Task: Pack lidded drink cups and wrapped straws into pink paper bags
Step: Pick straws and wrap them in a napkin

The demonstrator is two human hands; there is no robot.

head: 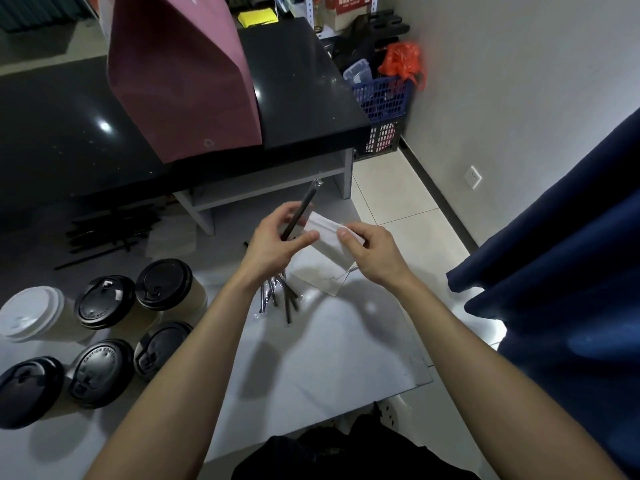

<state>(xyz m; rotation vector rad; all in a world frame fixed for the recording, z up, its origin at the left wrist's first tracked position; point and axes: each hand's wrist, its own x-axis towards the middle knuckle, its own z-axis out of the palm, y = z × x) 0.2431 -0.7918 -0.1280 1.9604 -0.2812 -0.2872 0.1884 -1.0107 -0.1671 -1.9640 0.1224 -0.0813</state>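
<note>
My left hand grips a bundle of wrapped black straws; their upper ends point up and away, their lower ends hang below my wrist. My right hand pinches a folded white napkin, which my left thumb also touches. A pink paper bag stands on the black counter beyond. Several lidded cups sit at the left on the white table: one with a white lid, the others with black lids.
More black straws lie under the counter's edge at the left. White napkins lie on the table below my hands. A blue crate stands by the wall at the right, and a dark blue cloth hangs at the right.
</note>
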